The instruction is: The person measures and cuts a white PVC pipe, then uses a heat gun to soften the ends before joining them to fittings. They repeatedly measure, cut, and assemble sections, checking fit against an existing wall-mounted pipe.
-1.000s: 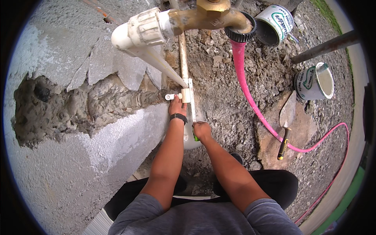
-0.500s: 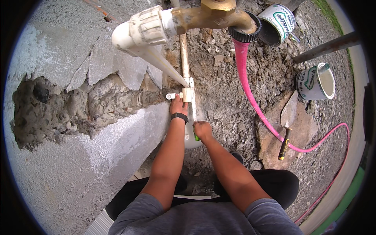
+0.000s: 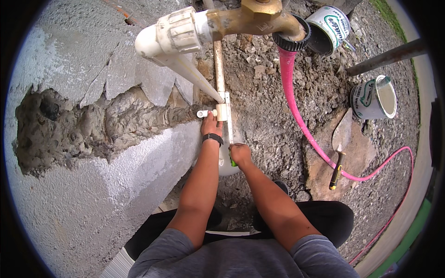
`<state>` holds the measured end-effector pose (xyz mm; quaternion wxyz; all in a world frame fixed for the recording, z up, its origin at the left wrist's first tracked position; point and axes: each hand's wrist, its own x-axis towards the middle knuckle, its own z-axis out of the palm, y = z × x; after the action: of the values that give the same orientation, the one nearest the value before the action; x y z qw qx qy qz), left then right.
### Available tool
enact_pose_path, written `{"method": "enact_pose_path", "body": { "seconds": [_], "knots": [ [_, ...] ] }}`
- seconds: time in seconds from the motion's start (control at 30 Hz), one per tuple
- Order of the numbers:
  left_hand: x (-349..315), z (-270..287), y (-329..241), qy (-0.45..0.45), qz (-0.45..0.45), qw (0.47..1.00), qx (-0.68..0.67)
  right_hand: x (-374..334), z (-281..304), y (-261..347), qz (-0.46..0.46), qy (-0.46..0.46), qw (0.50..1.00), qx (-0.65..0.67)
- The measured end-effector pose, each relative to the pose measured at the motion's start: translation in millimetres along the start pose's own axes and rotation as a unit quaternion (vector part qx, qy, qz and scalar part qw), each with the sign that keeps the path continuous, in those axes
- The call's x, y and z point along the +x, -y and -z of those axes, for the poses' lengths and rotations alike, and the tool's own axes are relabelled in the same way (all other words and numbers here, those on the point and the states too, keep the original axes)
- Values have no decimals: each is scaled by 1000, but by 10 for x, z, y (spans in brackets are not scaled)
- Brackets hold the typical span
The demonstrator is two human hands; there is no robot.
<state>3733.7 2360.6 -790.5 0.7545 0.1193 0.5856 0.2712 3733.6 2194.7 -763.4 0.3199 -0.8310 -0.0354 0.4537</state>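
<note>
Only the view has drifted; the right hand [image 3: 240, 154] grips a green-handled tool [image 3: 230, 127] beside the pipe fitting [image 3: 220, 112] the left hand [image 3: 212, 126] touches, hold unclear. A tap [image 3: 254, 21] with pink hose [image 3: 287, 76] juts above.

On the rubble ground [image 3: 273, 120] at right, a trowel [image 3: 342, 132] lies on a flat brown slab [image 3: 319, 181] crossed by a pink hose [image 3: 290, 90], while a metal pole [image 3: 387, 58] stands between 2 cans [image 3: 364, 98] (1 tipped on its side).
</note>
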Motion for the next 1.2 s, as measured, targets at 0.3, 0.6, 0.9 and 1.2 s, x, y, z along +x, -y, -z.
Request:
{"method": "enact_pose_path", "body": {
  "seconds": [0.3, 0.6, 0.9, 1.2],
  "knots": [
    [22, 20, 6, 3, 3, 1000, 5, -43, 26, 41, -15, 0, 1000, 17],
    [8, 13, 9, 10, 1, 1000, 0, 8, -20, -13, -3, -6, 1000, 7],
    [19, 20, 10, 10, -1, 1000, 2, 12, 5, -10, 20, -6, 1000, 13],
    [60, 46, 16, 18, 1, 1000, 7, -26, -23, 20, 12, -27, 999, 22]
  ]
}}
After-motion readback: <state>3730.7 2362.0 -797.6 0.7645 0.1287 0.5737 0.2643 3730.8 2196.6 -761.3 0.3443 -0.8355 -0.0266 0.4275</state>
